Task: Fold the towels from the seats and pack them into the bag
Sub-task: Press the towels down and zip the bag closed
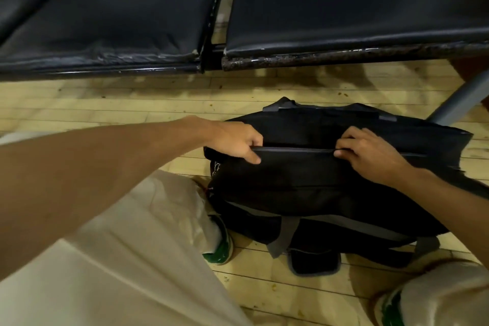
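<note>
A black bag (pixel 304 182) with grey straps lies on the wooden floor in front of me. Its top zip line (pixel 293 150) runs left to right and looks closed between my hands. My left hand (pixel 235 140) pinches the left end of the zip line with thumb and fingers. My right hand (pixel 370 152) pinches the zip near the middle-right, fingers curled over it. No towel is visible; the bag's inside is hidden.
Two black padded seats (pixel 105 16) (pixel 357 5) stand in a row behind the bag, nothing lying on them. A grey metal leg (pixel 460 100) slants down at the right. My light trousers (pixel 119 259) and green-and-white shoes (pixel 219 246) flank the bag.
</note>
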A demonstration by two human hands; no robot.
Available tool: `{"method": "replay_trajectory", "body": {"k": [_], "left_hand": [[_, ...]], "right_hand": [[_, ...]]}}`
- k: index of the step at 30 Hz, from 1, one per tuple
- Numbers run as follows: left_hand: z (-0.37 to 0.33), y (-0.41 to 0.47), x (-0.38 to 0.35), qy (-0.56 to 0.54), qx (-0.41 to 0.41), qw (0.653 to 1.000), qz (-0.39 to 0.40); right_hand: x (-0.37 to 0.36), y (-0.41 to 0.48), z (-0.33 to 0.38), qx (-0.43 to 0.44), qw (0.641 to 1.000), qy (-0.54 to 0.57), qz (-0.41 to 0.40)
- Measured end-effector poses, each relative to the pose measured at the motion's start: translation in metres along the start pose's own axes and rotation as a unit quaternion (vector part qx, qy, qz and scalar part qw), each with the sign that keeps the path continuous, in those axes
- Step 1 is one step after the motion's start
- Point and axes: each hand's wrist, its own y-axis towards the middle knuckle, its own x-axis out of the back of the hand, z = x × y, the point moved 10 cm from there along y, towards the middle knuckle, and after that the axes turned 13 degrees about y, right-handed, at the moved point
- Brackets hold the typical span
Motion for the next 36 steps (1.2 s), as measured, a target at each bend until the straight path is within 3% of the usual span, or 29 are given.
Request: {"method": "replay_trajectory", "body": {"k": [4,9,15,19,22,27,31,36], "left_hand": [[0.02,-0.014,-0.012,0.135,0.019,0.989,0.06],[0.04,-0.028,-0.019,0.152,0.035,0.983,0.096],[0.033,-0.023,0.001,0.165,0.061,0.984,0.024],[-0.007,0.001,0.024,0.055,0.058,0.994,-0.077],[-0.053,0.036,0.014,-0.007,0.043,0.994,-0.105],[-0.088,0.074,0.02,0.026,0.066,0.985,-0.157],[-0.087,0.082,0.026,0.118,0.079,0.977,-0.158],[-0.083,0.097,0.022,0.101,0.086,0.983,-0.126]], "right_hand": [[-0.008,0.004,0.007,0.006,1.0,-0.029,0.007],[-0.007,0.004,0.002,0.004,1.0,-0.005,0.008],[-0.006,0.007,-0.002,0.002,1.0,0.025,-0.01],[0.0,0.008,-0.003,-0.01,0.998,0.059,-0.029],[0.004,0.007,-0.006,-0.015,0.995,0.09,-0.043],[0.013,-0.005,-0.028,-0.03,0.988,0.148,-0.036],[0.037,-0.034,-0.083,-0.079,0.993,0.086,0.014],[0.064,-0.07,-0.145,-0.153,0.981,0.071,0.095]]}}
